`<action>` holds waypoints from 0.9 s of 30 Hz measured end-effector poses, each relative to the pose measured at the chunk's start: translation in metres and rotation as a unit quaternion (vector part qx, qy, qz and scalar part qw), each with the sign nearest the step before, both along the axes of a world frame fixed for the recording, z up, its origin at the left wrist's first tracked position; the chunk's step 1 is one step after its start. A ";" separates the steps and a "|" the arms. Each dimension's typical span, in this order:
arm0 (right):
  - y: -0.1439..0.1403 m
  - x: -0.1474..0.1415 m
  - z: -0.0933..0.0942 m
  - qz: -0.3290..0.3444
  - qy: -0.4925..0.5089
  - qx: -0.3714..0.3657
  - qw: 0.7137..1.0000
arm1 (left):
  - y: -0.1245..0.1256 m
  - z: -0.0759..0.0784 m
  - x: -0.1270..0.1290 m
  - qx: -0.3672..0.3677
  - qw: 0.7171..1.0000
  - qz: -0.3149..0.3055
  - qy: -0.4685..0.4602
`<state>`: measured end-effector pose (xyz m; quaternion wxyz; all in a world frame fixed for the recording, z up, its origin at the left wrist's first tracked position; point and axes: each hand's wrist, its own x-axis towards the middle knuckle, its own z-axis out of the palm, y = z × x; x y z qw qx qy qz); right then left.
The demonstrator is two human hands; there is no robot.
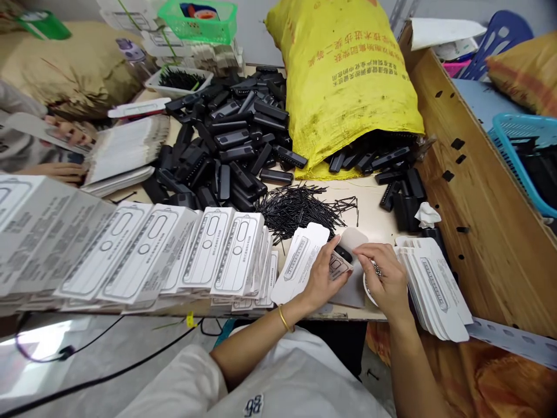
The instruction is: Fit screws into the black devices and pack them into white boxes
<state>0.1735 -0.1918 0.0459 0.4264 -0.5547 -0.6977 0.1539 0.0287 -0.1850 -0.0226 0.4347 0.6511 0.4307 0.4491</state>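
Left hand: left hand [322, 274] is holding an open-ended printed carton [339, 268], thumb and fingers spanning its sides.
Right hand: right hand [389, 276] is bending its fingers narrowly at the carton's raised end flap [353, 238], touching its edge; cannot tell whether they are pinching it.
Carton: sitting between both hands above the bench's near edge; a black plastic device end [343, 253] is showing inside its mouth.
By right palm: small metallic bits [376, 270] are glinting; cannot tell whether the hand is holding them. A white round rim [369, 291] is peeking out below.
Flat cartons: one printed stack [300, 264] is lying just left of the left hand, another stack [435, 290] is leaning right of the right hand. Both are showing a long device outline; small print is not resolving.
Carton row: printed white cartons [237, 255] are lining the near left edge, showing a slot-and-circle drawing; their dark vertical Chinese text is staying too small to read.
Sack: yellow woven sack [352, 69] is showing inverted red Chinese, including 技术进步奖二等奖, and is spilling black devices at its mouth.
Bench middle: thin black headed rods [300, 212] are lying heaped in front of the black plastic housings [235, 139].
Far left: a co-worker's hand [72, 132] is holding a flat white carton [43, 130].
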 end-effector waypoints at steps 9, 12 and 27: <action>0.007 -0.031 -0.042 -0.139 0.234 -0.079 0.959 | 0.001 -0.004 0.002 0.045 0.997 -0.055 -0.035; -0.001 -0.044 -0.046 -0.094 0.158 0.024 0.983 | 0.003 0.000 -0.001 -0.021 0.997 -0.056 -0.040; -0.018 -0.042 -0.061 -0.058 0.053 0.135 0.988 | 0.000 -0.009 -0.002 -0.024 0.996 -0.089 0.007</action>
